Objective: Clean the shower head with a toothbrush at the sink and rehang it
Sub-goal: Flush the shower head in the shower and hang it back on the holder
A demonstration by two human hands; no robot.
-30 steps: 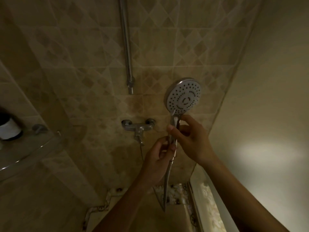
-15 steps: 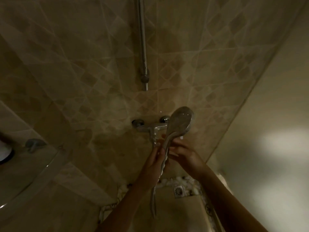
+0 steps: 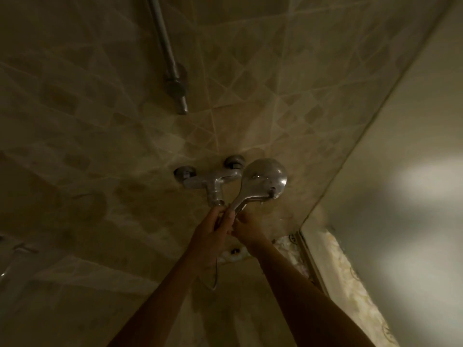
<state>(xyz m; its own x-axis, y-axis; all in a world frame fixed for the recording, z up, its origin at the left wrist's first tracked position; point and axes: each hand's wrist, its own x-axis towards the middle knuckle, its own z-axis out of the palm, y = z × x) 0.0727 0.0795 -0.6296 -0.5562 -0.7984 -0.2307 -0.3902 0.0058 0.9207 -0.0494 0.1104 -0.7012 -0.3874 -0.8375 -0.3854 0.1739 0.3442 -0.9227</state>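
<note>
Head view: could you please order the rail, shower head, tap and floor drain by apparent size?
1. rail: longest, cropped at top.
2. shower head and tap: look alike, not ranked.
3. floor drain: smallest.

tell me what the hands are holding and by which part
The shower head, by the lower end of its handle: left hand and right hand both grip there.
</note>
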